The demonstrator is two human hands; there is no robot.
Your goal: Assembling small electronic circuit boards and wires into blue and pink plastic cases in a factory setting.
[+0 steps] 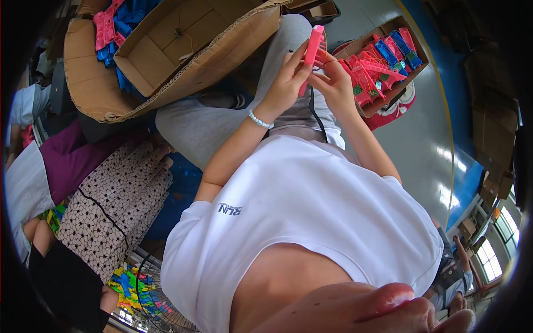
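Note:
A pink plastic shell [315, 47] with ribs along its right side is held upright above my lap. My left hand [288, 83] is closed on it from the left, with a beaded bracelet on that wrist. My right hand [337, 89] is closed at its right side, fingertips against the ribbed part. A thin dark wire shows by the right fingers; where its ends go is hidden. Just beyond my right hand stands a cardboard box [413, 30] of pink and blue plastic shells [369, 69], some with green circuit boards.
At the left is a large cardboard carton [222, 53] with blue [130, 19] and pink shells. An inner box [141, 64] there holds a small wired piece [179, 32]. People sit at far left, near a wire-cage fan [161, 302] and colourful plastic pieces [125, 283].

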